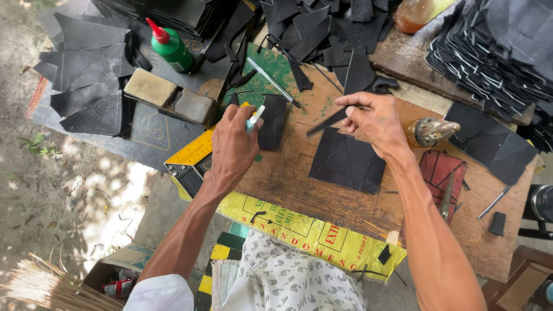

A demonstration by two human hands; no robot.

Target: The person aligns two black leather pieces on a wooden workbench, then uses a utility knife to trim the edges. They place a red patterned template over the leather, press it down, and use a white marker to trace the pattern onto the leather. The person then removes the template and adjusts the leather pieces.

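Listing from the left of the tabletop (pixel 299 190): loose black leather offcuts (pixel 86 75) at the far edge, then a green glue bottle with a red nozzle (pixel 171 49) standing upright, then two worn blocks (pixel 173 98) side by side, then a yellow square ruler (pixel 193 158) lying flat under my wrist. My left hand (pixel 233 144) comes next, its fingers closed round a small pale blue-white cutter (pixel 254 118), the tool end poking up past my thumb, just beside a narrow dark leather piece (pixel 272 122). Middle: a slim pen-like tool (pixel 273 80) lying on a green patch of board. My right hand (pixel 374 121) follows, thumb and forefinger pinching one end of a thin black strip (pixel 325 122), which hangs clear in the air and slants down toward the left. Under it lies a flat square black leather panel (pixel 345 161), matt, cleanly cut, with a faint seam across it. Further right: a small metallic figurine (pixel 432 131), a dark red leather piece (pixel 440 173), and a tall stack of cut black pieces (pixel 489 57). Risk, as I judge it: the strip is narrow and limp, so a light pinch could let it slip or twist; the cutter sits close to my other fingers, and a jerk could nick them.
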